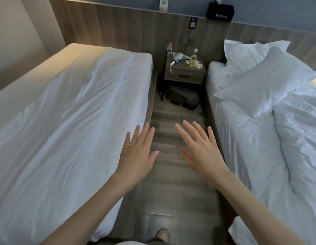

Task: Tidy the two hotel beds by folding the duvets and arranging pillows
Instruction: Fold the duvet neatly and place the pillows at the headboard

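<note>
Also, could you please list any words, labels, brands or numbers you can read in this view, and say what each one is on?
None can be read.
Black box on the headboard ledge: white logo, too blurred.
Tag on the wall: printed square, too small.
Bottles on the nightstand: labels too small.

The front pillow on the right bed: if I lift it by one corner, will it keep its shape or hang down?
The front pillow would probably sag, since its cover is creased and its corners look limp. It looks puffy, so it is likely light. It leans on the back pillow, which may shift.
</note>
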A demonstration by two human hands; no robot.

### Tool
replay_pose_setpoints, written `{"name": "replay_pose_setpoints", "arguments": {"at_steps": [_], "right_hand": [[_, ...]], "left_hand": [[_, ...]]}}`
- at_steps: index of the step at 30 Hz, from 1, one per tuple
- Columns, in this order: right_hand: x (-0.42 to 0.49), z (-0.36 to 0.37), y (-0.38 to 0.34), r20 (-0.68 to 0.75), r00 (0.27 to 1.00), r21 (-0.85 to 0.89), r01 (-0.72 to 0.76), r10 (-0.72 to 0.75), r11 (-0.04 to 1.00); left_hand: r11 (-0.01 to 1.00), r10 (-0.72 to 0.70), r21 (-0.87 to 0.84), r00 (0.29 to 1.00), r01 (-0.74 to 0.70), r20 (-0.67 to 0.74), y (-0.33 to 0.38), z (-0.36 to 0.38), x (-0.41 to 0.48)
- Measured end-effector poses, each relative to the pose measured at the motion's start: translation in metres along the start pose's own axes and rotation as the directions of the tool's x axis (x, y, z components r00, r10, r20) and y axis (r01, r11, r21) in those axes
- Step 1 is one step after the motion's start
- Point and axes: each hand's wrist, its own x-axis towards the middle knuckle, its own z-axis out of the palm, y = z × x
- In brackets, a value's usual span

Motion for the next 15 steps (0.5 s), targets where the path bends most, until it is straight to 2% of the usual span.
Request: {"name": "replay_pose_setpoints", "arguments": {"at_steps": [7, 15], "right_hand": [[0.101, -0.001, 0.097, -0.034, 0.997, 0.017, 0.067, -0.066, 0.998], [0.242, 0.047, 0.160, 0.023, 0.950, 0.076, 0.308, -0.310, 0.948]], "left_hand": [[0.997, -0.069, 0.027, 0.997, 0.070, -0.040, 0.036, 0.006, 0.127], [0.944, -0.304, 0.114, 0.951, 0.309, -0.054, 0.015, 0.049, 0.226]]}}
